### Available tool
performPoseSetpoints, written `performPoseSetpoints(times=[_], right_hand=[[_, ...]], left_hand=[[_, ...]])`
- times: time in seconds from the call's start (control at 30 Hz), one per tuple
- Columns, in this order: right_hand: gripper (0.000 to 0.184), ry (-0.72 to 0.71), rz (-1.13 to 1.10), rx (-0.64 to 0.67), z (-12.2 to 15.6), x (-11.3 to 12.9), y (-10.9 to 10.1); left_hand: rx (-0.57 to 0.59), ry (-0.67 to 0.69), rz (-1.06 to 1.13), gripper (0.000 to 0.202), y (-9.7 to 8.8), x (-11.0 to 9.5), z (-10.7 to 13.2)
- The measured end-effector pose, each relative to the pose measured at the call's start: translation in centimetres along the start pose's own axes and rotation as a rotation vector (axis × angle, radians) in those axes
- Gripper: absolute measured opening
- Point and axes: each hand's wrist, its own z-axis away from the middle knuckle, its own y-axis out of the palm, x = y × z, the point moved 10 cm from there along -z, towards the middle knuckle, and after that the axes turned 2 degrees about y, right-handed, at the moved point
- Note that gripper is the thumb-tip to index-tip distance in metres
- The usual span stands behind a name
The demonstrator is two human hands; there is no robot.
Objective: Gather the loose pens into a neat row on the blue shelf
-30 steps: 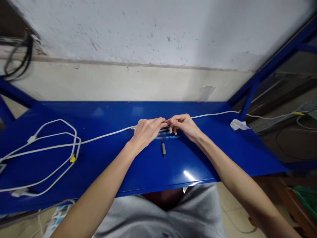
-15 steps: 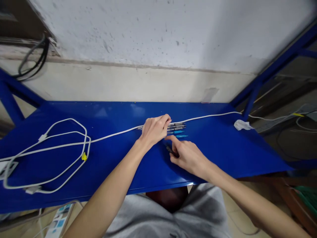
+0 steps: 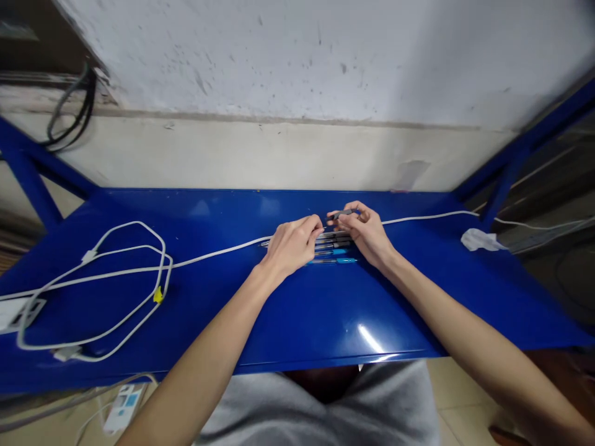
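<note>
Several clear-barrelled pens lie side by side on the blue table (image 3: 353, 310), some with grey ends and a blue pen (image 3: 346, 261) nearest me. My left hand (image 3: 292, 244) rests over their left part, its thumb and finger pinched. What is in that pinch is too small to tell. Just to the right, my right hand (image 3: 368, 232) is closed on a dark grey pen part (image 3: 343, 215), held above the row and pointing toward my left fingertips. Behind both hands passes a white cable (image 3: 223, 251).
A looped white cable (image 3: 165, 266) with a yellow tag (image 3: 158, 295) lies at left, near a white power strip (image 3: 13, 314). Crumpled white tissue (image 3: 481, 240) sits at right. The wall (image 3: 297, 155) borders the back edge, and blue frame bars (image 3: 502, 179) rise at both ends.
My right hand has moved up and away from me, carrying the dark pen part from in front of the row to beside my left fingertips. My left hand stays over the pens.
</note>
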Motion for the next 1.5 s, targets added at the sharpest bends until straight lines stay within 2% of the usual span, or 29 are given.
performPoseSetpoints(times=[0.07, 0.27, 0.5, 0.67, 0.87, 1.03, 1.23, 1.5], right_hand=[[0.040, 0.020, -0.031, 0.020, 0.6, -0.5, 0.1], [0.039, 0.029, -0.004, 0.053, 1.2, 0.3, 0.4], [0.027, -0.008, -0.053, 0.060, 1.3, 0.9, 0.4], [0.025, -0.052, 0.123, 0.164, 1.6, 1.2, 1.5], [0.026, -0.130, 0.081, -0.015, 1.2, 2.4, -0.5], [0.030, -0.077, 0.132, 0.112, 1.5, 1.6, 1.1], [0.028, -0.134, 0.059, -0.029, 1.4, 2.1, -0.4], [0.034, -0.084, 0.051, 0.033, 1.3, 1.3, 0.4]], left_hand=[[0.005, 0.013, 0.038, 0.015, 0.1, -0.5, 0.0], [-0.038, 0.019, 0.106, 0.017, -0.4, -1.6, 0.1], [-0.049, -0.016, 0.111, 0.016, -0.3, -0.7, 0.3], [-0.064, -0.026, 0.160, 0.016, -0.6, -0.4, 0.2], [-0.090, 0.018, 0.154, 0.016, -0.8, -0.6, 0.3], [-0.092, 0.063, 0.149, 0.018, -0.4, -1.1, 0.2], [-0.138, 0.100, 0.151, 0.018, -0.9, -1.4, 0.2], [-0.140, 0.125, 0.114, 0.017, -1.0, -1.9, 0.3]])
